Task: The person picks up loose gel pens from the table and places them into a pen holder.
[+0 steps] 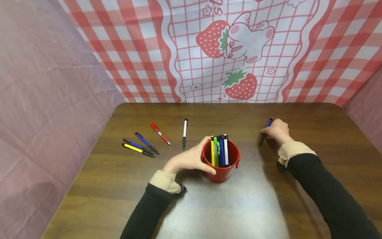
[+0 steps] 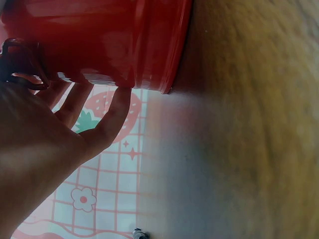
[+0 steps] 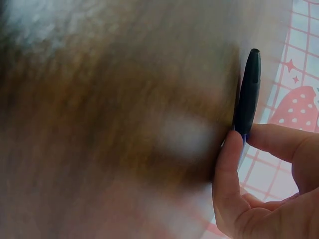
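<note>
My left hand [image 1: 191,159] holds a small red bucket [image 1: 220,175] at its left side, with the thumb along the near side. Yellow, green, blue and white pens stand upright in the bucket. In the left wrist view, fingers [image 2: 112,117] touch the bucket's red wall [image 2: 94,35], next to a small handle loop [image 2: 20,57]. Over at the right, my right hand [image 1: 279,130] pinches a blue pen [image 1: 269,122] between thumb and finger. The right wrist view shows that pen's black end [image 3: 250,89] sticking out past the fingertips, close to the tabletop.
Left of the bucket, a white pen [image 1: 184,132], a red pen [image 1: 159,133], two blue pens, one nearer the middle [image 1: 146,142], and a yellow pen [image 1: 135,149] lie on the wooden table [image 1: 125,192]. A strawberry-print cloth [image 1: 146,49] hangs behind the table.
</note>
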`<action>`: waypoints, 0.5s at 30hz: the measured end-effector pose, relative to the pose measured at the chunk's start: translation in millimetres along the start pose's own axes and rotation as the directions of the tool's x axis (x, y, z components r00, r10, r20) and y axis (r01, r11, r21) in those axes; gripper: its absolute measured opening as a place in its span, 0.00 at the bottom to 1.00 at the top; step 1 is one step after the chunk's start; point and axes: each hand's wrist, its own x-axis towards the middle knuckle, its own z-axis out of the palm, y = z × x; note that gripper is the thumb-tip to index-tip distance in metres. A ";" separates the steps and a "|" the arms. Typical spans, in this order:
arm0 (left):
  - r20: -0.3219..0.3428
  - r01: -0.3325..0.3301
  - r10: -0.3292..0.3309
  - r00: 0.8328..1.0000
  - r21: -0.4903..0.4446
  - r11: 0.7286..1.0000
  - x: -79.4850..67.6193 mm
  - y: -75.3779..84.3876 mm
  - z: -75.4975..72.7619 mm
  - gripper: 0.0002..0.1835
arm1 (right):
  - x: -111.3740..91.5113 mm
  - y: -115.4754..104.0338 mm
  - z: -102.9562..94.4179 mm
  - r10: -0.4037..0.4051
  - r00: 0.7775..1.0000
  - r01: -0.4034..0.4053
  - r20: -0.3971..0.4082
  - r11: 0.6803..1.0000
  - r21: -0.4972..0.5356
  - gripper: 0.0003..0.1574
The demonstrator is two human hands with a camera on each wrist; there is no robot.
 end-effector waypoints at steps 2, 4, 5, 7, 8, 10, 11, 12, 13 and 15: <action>0.001 0.001 -0.001 1.000 0.002 1.000 -0.6 0.1 -0.3 0.49 | -0.2 -0.2 0.1 0.008 1.000 -0.008 0.007 1.000 0.020 0.25; 0.001 0.003 -0.003 1.000 0.004 1.000 -1.0 -0.2 -0.2 0.48 | -0.1 0.4 1.2 0.016 1.000 -0.016 0.011 0.999 0.050 0.24; 0.001 0.004 -0.004 1.000 0.005 1.000 -1.2 -0.4 -0.1 0.48 | -0.2 0.9 1.9 0.021 1.000 -0.022 0.012 0.998 0.065 0.23; -0.002 0.002 -0.002 1.000 0.013 1.000 -1.5 -0.8 0.0 0.49 | -0.6 1.5 3.5 0.028 1.000 -0.028 0.003 0.996 0.083 0.23; -0.003 0.003 -0.003 1.000 0.014 1.000 -1.7 -0.8 0.1 0.49 | -0.9 1.6 4.2 0.031 0.999 -0.032 0.004 0.995 0.091 0.23; -0.004 0.004 -0.004 1.000 0.014 1.000 -2.0 -0.7 0.0 0.49 | -1.3 1.6 4.8 0.035 0.999 -0.035 0.001 0.994 0.100 0.23; -0.004 0.006 -0.006 1.000 0.014 1.000 -2.0 -0.4 0.0 0.49 | -1.4 1.6 4.7 0.038 0.999 -0.037 -0.003 0.994 0.101 0.22; -0.005 0.006 -0.006 1.000 0.014 1.000 -1.8 -0.2 0.0 0.49 | -1.7 1.4 4.2 0.041 0.999 -0.040 -0.008 0.994 0.097 0.21; -0.005 0.007 -0.007 1.000 0.011 1.000 -1.4 0.0 0.1 0.49 | -1.7 1.7 3.7 0.044 0.999 -0.043 -0.012 0.995 0.095 0.20; -0.004 0.007 -0.007 1.000 0.010 1.000 -0.3 0.1 0.3 0.49 | -2.2 2.5 2.3 0.046 0.999 -0.044 -0.024 0.995 0.092 0.17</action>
